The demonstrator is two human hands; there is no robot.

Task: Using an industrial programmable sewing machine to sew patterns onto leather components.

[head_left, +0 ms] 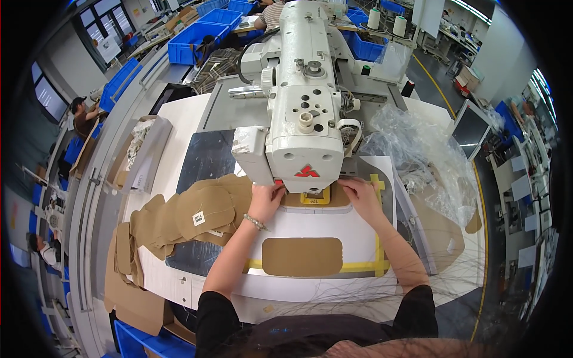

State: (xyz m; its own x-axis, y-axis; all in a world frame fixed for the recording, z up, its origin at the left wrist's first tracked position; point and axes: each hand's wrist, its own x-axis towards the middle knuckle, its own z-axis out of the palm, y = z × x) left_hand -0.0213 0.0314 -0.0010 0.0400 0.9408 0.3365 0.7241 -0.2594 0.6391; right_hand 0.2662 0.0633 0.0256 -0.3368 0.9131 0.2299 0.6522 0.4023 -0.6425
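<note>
A white industrial sewing machine [305, 140] stands in front of me, with a yellow clamp frame [314, 198] under its head. Beneath that frame lies a tan fabric piece [341, 199]. At its left edge, close to the machine head, the bent fingers of my left hand [267, 200] close on the piece, their tips partly hidden. My right hand [363, 197] pinches the right edge. Nearer to me, a second tan piece with rounded corners [302, 257] rests flat on the white work sheet [248, 287]. The needle area is hidden behind the machine head.
Overlapping tan pieces [206, 209] with a white label are heaped left of my left arm. Beyond them is a long open box [156, 146]. Crumpled clear plastic [418, 155] covers the right side. Yellow tape [380, 238] edges the work sheet. Blue bins [190, 46] stand behind.
</note>
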